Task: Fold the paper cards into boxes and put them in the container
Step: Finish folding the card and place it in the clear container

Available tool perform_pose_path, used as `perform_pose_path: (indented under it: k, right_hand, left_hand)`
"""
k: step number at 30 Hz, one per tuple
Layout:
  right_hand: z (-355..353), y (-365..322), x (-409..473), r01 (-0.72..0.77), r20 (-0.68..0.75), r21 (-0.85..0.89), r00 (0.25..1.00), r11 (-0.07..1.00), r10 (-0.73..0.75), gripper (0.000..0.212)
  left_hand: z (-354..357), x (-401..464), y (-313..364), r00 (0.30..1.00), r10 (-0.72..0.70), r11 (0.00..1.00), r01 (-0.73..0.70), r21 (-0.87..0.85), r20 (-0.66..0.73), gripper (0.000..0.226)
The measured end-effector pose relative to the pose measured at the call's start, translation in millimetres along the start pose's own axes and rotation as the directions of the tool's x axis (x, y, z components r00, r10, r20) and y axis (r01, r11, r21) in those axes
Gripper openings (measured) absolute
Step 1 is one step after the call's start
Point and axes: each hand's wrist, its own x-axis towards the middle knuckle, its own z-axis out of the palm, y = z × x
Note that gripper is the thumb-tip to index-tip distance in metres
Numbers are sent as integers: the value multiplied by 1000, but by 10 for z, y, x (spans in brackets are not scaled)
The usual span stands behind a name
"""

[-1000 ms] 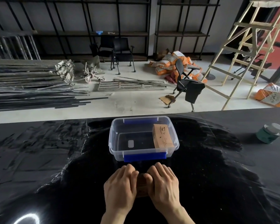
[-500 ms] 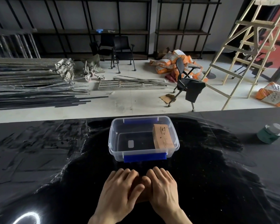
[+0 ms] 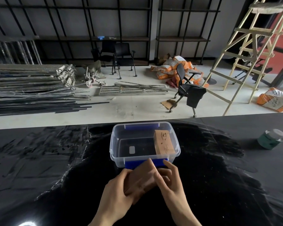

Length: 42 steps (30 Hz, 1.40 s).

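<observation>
Hands worked together just in front of the clear plastic container with blue latches [image 3: 119,147], which sat on the glossy black table [image 3: 219,185]. The left hand [image 3: 116,195] and the right hand [image 3: 173,180] both held a brown paper card [image 3: 142,178], lifted off the table and motion-blurred. The left fingers were curled around the card's near left edge, thumb on top. The right fingers [image 3: 168,167] were closed on its far right portion, with the index finger extended along the upper edge. Both hands were therefore clamped on the card; the state of its folds could not be determined because of the blur.

The card's long axis ran diagonally, from near left to far right, with its far corner almost overlapping the container's near blue latch [image 3: 144,163]. The container lay directly ahead of the fingers, and the right hand was the nearer of the two to its rim.

One finished brown cardboard box with printed markings [image 3: 163,142] already stood against the container's right wall. The left and centre of the container floor remained free.

Judgement: folding of the held card was in progress. Once formed, the box would require only a short forward lift over the near rim, most likely led by the right hand, and placement to the left of the existing box. A green jar with a pale lid [image 3: 270,139] stood well apart on the right.
</observation>
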Motion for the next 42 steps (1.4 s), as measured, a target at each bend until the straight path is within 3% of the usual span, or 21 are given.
perform_pose_path:
  k: [3, 7, 11, 14, 19, 24, 27, 29, 32, 35, 38, 42]
  right_hand:
    - [-36, -77, 16, -48, 144, 29, 989, 998, 43, 48]
    - [2, -170, 31, 1, 132, -14, 991, 1000, 1, 32]
    - [40, -268, 31, 46, 112, -64, 993, 997, -38, 28]
    - [56, -288, 35, 10, 103, -52, 995, 999, -5, 24]
    - [97, -331, 45, 9, 91, -11, 996, 1000, -8, 20]
    - [34, -365, 52, 84, 88, -113, 993, 990, -74, 21]
    - [-113, -412, 40, 214, 9, -203, 976, 955, -216, 17]
    - [-300, -383, 101, 293, -140, -396, 917, 870, -373, 16]
    - [-633, -318, 316, 219, -188, -781, 811, 584, -555, 20]
    - [-891, -220, 585, 102, -98, -916, 881, 387, -464, 49]
    - [-1038, -86, 804, 4, -57, -975, 964, 224, -261, 79]
    - [-1071, 80, 957, 23, 12, -989, 997, 146, -79, 101]
  left_hand:
    - [85, 14, 41, 992, -116, 953, 100, -286, -40, 49]
    - [178, 27, 128, 978, -210, 845, 186, -501, 9, 61]
    - [206, 19, 196, 964, -260, 805, 246, -540, 53, 73]
    - [145, 7, 280, 973, -223, 845, 226, -485, 64, 82]
    - [105, 59, 401, 963, -261, 810, 256, -528, 66, 37]
    - [151, 81, 481, 949, -298, 738, 295, -608, 98, 31]
    - [143, 142, 540, 944, -317, 697, 295, -654, 88, 33]
    - [83, 197, 620, 945, -319, 679, 283, -677, 75, 34]
    - [-49, 310, 779, 950, -312, 675, 238, -698, 22, 27]
    - [-153, 499, 918, 951, -306, 701, 199, -685, -37, 27]
    - [-206, 722, 1062, 949, -306, 732, 183, -656, -77, 26]
    - [-174, 1011, 1131, 944, -320, 770, 208, -604, -81, 30]
